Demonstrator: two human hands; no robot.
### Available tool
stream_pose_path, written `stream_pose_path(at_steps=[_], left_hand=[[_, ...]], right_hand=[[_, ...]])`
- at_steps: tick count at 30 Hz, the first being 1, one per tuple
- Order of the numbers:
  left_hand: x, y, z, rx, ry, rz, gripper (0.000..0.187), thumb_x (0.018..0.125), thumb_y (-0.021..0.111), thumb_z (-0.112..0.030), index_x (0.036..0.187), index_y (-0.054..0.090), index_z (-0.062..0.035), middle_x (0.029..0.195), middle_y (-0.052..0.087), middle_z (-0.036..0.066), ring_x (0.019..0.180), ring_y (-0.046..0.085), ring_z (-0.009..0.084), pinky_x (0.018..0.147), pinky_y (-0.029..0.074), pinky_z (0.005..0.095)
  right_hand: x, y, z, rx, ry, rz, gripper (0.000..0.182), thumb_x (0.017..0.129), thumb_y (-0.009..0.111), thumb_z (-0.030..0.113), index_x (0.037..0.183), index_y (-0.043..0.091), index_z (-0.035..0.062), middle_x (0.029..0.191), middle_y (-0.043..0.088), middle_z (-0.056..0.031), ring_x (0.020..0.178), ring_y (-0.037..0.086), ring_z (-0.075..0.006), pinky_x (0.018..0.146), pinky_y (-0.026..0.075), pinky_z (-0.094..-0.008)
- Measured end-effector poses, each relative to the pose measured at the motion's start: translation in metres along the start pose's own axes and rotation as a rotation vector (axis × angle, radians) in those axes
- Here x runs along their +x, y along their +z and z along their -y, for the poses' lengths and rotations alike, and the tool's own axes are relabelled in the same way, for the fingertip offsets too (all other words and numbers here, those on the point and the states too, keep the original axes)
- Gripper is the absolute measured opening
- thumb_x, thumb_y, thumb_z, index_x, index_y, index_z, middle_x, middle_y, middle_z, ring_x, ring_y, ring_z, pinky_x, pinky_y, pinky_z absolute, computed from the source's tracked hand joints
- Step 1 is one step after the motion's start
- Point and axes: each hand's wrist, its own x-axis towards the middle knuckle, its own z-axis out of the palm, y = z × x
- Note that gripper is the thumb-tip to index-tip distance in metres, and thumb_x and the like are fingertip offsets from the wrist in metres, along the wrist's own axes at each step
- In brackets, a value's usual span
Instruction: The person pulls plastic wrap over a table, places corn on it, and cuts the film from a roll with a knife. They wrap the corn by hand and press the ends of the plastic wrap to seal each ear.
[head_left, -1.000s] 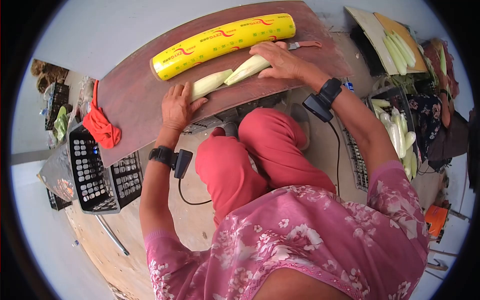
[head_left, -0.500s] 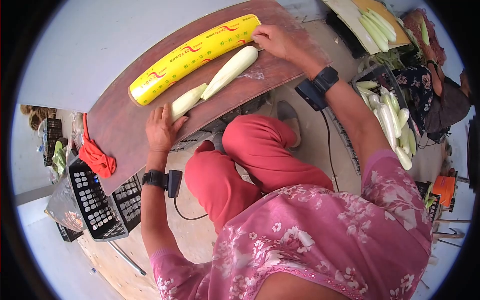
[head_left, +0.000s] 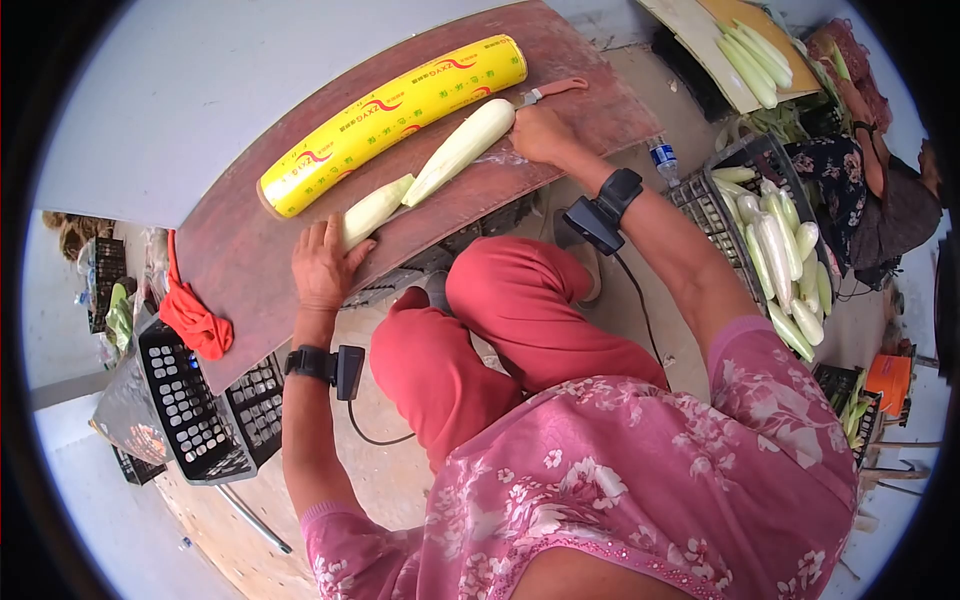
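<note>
Two pale green squashes lie end to end on the dark red board, the left one (head_left: 375, 212) and the right one (head_left: 460, 152). My left hand (head_left: 322, 262) rests at the near end of the left squash, fingers over its end and thumb apart. My right hand (head_left: 541, 134) is closed at the far end of the right squash; what its fingers hold, if anything, is hidden. A yellow roll of film (head_left: 395, 122) lies behind the squashes. Just beyond my right hand is a knife with a red handle (head_left: 560, 88).
A red cloth (head_left: 197, 318) hangs over the board's left edge (head_left: 215, 375) above a black crate (head_left: 185, 400). At right stand a crate of squashes (head_left: 780, 240), a water bottle (head_left: 663, 160) and a seated person (head_left: 890, 215). More squashes (head_left: 752, 62) lie at upper right.
My right hand has moved from the roll's right end toward me, to the right squash's end. The red-handled knife now shows. The roll has shifted slightly; my left hand stays put.
</note>
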Motion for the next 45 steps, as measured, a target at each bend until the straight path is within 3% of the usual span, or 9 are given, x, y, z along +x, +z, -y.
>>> stream_pose_path(at_steps=[10, 19, 22, 25, 31, 34, 37, 40, 45], left_hand=[[0.002, -0.003, 0.001, -0.017, 0.009, 0.026, 0.065, 0.076, 0.074, -0.046, 0.121, 0.058, -0.0017, 0.101, 0.062, 0.016, 0.092, 0.059, 0.0354, 0.08, 0.05, 0.0435], [0.0, -0.003, 0.01, -0.05, 0.114, -0.031, 0.066, 0.075, 0.074, -0.049, 0.119, 0.058, -0.0019, 0.1, 0.061, 0.014, 0.087, 0.059, 0.034, 0.075, 0.05, 0.0437], [0.001, -0.003, 0.011, -0.045, 0.122, -0.031, 0.066, 0.074, 0.075, -0.047, 0.119, 0.058, -0.0018, 0.1, 0.061, 0.014, 0.087, 0.059, 0.034, 0.074, 0.05, 0.0435], [0.001, -0.002, 0.01, -0.036, 0.128, -0.053, 0.066, 0.073, 0.075, -0.046, 0.119, 0.058, -0.0016, 0.099, 0.061, 0.014, 0.087, 0.059, 0.0336, 0.075, 0.05, 0.0429], [0.002, -0.008, 0.005, -0.036, 0.105, -0.035, 0.063, 0.075, 0.075, -0.045, 0.117, 0.058, -0.0014, 0.098, 0.062, 0.012, 0.089, 0.059, 0.0316, 0.077, 0.05, 0.0412], [0.002, -0.008, 0.005, -0.027, 0.1, -0.03, 0.063, 0.075, 0.074, -0.045, 0.117, 0.058, -0.0015, 0.098, 0.062, 0.012, 0.09, 0.059, 0.0312, 0.077, 0.05, 0.0407], [0.0, -0.007, 0.008, -0.028, 0.074, 0.013, 0.063, 0.077, 0.073, -0.046, 0.12, 0.058, -0.0019, 0.105, 0.064, 0.014, 0.094, 0.06, 0.0334, 0.081, 0.051, 0.0421], [0.0, -0.005, 0.008, -0.028, 0.076, 0.001, 0.063, 0.077, 0.073, -0.047, 0.12, 0.058, -0.0026, 0.103, 0.063, 0.013, 0.094, 0.06, 0.0325, 0.081, 0.051, 0.0416], [-0.002, -0.003, 0.011, -0.033, 0.048, 0.021, 0.063, 0.078, 0.073, -0.048, 0.12, 0.059, -0.0026, 0.105, 0.064, 0.014, 0.096, 0.061, 0.0329, 0.083, 0.051, 0.042]], right_hand=[[-0.005, -0.008, -0.019, -0.061, 0.004, -0.082, 0.024, 0.087, 0.057, 0.015, 0.092, 0.062, -0.0076, 0.089, 0.066, -0.03, 0.089, 0.064, -0.0476, 0.078, 0.051, -0.0532], [-0.01, -0.019, -0.009, -0.136, -0.045, -0.005, 0.017, 0.086, 0.054, 0.002, 0.1, 0.058, -0.0063, 0.098, 0.065, -0.033, 0.097, 0.065, -0.0445, 0.078, 0.054, -0.0517], [-0.019, -0.024, 0.003, -0.267, -0.112, -0.013, 0.015, 0.085, 0.055, 0.002, 0.099, 0.052, -0.0032, 0.097, 0.065, -0.0295, 0.093, 0.066, -0.0442, 0.075, 0.054, -0.052], [-0.018, -0.008, -0.016, -0.237, -0.345, -0.249, 0.003, 0.089, 0.049, 0.004, 0.091, 0.049, 0.0022, 0.093, 0.061, -0.0218, 0.088, 0.062, -0.0443, 0.072, 0.049, -0.0526], [-0.014, -0.004, -0.032, -0.103, -0.3, -0.094, 0.02, 0.083, 0.062, 0.01, 0.101, 0.052, 0.0057, 0.108, 0.055, -0.0141, 0.107, 0.059, -0.0384, 0.084, 0.047, -0.0513], [-0.016, -0.014, -0.016, -0.014, -0.566, -0.325, 0.034, 0.083, 0.069, 0.021, 0.109, 0.055, 0.0066, 0.113, 0.054, -0.0133, 0.114, 0.055, -0.0329, 0.092, 0.042, -0.0452], [-0.034, -0.024, 0.02, -0.04, -0.838, -0.301, 0.051, 0.082, 0.073, 0.03, 0.123, 0.053, 0.0067, 0.126, 0.054, -0.0125, 0.122, 0.05, -0.0303, 0.103, 0.034, -0.0444], [-0.024, -0.002, 0.019, -0.171, -0.929, -0.211, 0.068, 0.08, 0.073, 0.041, 0.133, 0.047, 0.0078, 0.138, 0.049, -0.0116, 0.133, 0.042, -0.0268, 0.108, 0.026, -0.0471], [0.002, 0.012, 0.019, -0.264, -1.002, -0.238, 0.069, 0.077, 0.076, 0.036, 0.132, 0.047, 0.0088, 0.132, 0.051, -0.0084, 0.128, 0.045, -0.0242, 0.106, 0.026, -0.0458]])
